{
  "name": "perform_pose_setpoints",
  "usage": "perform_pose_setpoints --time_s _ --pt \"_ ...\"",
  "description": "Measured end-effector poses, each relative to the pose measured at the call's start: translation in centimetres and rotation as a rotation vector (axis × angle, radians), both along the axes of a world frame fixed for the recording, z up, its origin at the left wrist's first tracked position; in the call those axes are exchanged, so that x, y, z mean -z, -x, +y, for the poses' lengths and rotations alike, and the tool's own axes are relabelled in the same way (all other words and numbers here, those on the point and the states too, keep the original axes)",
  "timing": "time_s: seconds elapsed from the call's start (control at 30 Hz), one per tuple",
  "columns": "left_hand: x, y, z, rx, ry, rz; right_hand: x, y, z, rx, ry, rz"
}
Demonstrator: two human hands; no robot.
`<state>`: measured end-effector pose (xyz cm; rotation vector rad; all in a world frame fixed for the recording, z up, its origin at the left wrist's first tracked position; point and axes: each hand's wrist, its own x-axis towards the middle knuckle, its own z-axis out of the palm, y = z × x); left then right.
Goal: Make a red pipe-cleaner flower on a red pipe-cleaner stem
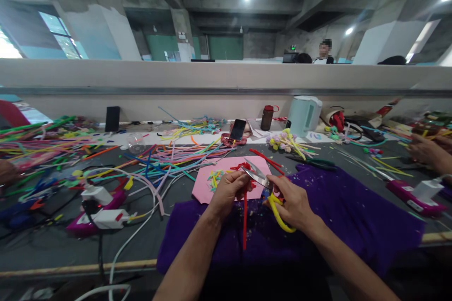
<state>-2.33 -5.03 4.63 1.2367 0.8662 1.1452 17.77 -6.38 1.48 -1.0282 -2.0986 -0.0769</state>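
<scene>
My left hand (228, 191) pinches a red pipe cleaner (244, 218) near its looped top, the long stem hanging down over the purple cloth (353, 216). My right hand (291, 204) grips yellow-handled scissors (264, 182), whose metal blades point up-left and meet the red pipe cleaner just above my left fingers. Under both hands lies a pink sheet (203, 188) with small coloured scraps on it.
Heaps of coloured pipe cleaners (165, 155) spread over the grey table to the left. Glue guns and white chargers (97, 204) with cables lie front left. A phone (238, 129), bottle (267, 117) and kettle (303, 115) stand at the back. Another person's hand (429, 150) rests at right.
</scene>
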Motion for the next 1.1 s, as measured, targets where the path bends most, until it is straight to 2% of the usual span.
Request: perform_pose_setpoints --time_s 0.3,1.1 --pt "-0.68 -0.05 -0.26 0.011 0.018 0.036 0.28 -0.15 0.22 -0.026 -0.012 0.028" --pt "-0.34 0.01 -0.13 0.019 0.050 0.003 0.71 -0.23 0.38 -0.044 -0.053 0.010"
